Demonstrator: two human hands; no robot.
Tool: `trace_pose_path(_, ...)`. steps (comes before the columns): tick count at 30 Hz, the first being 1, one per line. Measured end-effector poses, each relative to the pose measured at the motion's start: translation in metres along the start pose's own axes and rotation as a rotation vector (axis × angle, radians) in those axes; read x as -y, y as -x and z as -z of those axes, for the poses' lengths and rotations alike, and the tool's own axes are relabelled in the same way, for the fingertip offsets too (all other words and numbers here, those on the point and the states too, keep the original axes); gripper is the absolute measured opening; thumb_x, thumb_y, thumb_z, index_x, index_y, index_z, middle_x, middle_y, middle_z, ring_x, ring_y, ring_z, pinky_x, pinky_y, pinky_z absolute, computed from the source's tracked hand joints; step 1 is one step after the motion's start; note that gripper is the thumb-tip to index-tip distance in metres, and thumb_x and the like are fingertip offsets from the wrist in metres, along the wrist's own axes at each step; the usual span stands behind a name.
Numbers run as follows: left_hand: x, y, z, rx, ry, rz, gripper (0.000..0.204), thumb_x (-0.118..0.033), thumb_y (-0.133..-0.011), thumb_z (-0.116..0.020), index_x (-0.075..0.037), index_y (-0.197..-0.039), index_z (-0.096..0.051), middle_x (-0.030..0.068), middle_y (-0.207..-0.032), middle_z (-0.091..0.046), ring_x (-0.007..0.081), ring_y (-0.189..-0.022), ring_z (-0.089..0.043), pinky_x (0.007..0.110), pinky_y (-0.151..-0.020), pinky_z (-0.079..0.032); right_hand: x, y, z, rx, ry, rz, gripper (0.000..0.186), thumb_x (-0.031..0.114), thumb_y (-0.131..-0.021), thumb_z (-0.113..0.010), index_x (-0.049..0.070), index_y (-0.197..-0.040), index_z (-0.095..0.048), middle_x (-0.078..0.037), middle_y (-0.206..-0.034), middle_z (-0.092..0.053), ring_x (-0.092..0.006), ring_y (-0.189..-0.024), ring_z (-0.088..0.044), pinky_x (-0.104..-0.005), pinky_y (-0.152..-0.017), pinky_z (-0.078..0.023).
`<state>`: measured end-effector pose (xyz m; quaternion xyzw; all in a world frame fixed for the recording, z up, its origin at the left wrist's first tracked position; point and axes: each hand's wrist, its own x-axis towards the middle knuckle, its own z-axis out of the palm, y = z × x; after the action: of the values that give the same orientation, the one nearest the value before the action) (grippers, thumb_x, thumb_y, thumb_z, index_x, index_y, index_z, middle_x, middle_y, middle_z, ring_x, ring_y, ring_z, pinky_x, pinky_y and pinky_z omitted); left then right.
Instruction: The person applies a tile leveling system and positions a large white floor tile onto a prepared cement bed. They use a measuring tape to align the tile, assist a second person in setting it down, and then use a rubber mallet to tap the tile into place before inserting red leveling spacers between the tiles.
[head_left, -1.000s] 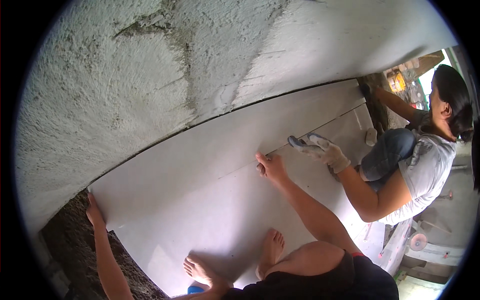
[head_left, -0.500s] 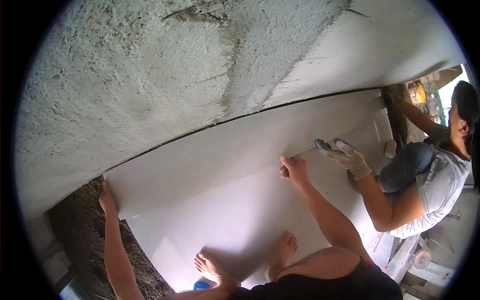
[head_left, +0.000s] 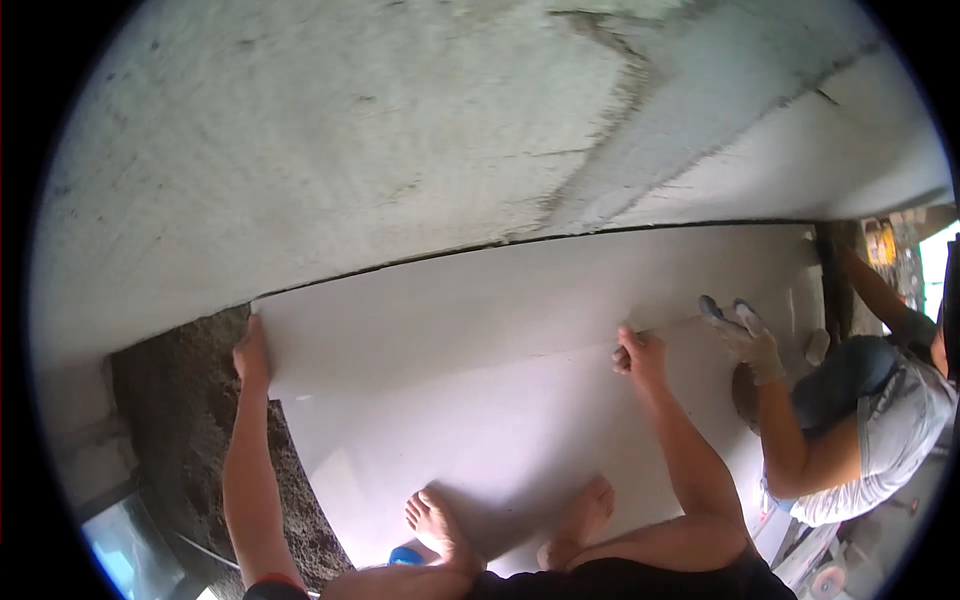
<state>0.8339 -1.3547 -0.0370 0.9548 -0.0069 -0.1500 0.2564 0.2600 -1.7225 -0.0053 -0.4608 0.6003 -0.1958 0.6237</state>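
Big white tile [head_left: 480, 330] laid flat vs wall, my left hand [head_left: 250, 352] gripping its left edge, right hand [head_left: 640, 355] pressing fingers at the seam w/ next tile [head_left: 520, 450]. Co-worker's gloved hand [head_left: 745, 335] alongside. Mortar bed [head_left: 190, 420] to the left not yet covered.

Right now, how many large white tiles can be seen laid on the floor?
2. The far tile lies against the wall, the left hand at its left edge; the near tile lies under the bare feet, the right hand at the joint. More may be hidden.
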Motion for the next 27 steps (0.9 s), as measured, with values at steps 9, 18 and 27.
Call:
trace_pose_path(9,-0.022,0.021,0.001,0.042,-0.054,0.005,0.075,-0.071,-0.083,-0.052,-0.001,-0.102,-0.071,0.021,-0.095,-0.07,0.0317,-0.096,-0.065,0.042,-0.085,-0.047,0.009,0.005,-0.001,-0.06,0.13,-0.003,0.042,0.038,-0.087,-0.071,0.0,-0.076,-0.06,-0.007,-0.058,-0.059,-0.0141,-0.043,-0.054,-0.0269,-0.039,-0.039)
trace_pose_path(18,-0.017,0.017,-0.008,-0.057,0.029,-0.027,0.078,-0.077,-0.076,-0.057,-0.001,-0.058,-0.047,0.0068,-0.059,-0.047,0.0205,-0.057,-0.041,0.042,-0.057,-0.035,0.006,0.005,0.002,-0.068,0.141,0.012,0.042,0.039,-0.088,-0.069,0.001,-0.075,-0.059,-0.006,-0.059,-0.059,-0.0134,-0.043,-0.054,-0.0254,-0.04,-0.039)
trace_pose_path(27,-0.027,0.015,0.003,0.034,-0.189,0.097,0.081,-0.076,-0.08,-0.046,-0.002,-0.1,-0.072,0.0224,-0.098,-0.069,0.0351,-0.101,-0.064,0.043,-0.087,-0.048,0.001,-0.004,-0.001,-0.055,0.153,-0.039,0.039,0.039,-0.087,-0.07,0.003,-0.075,-0.059,-0.005,-0.058,-0.058,-0.0129,-0.042,-0.053,-0.0261,-0.038,-0.038)
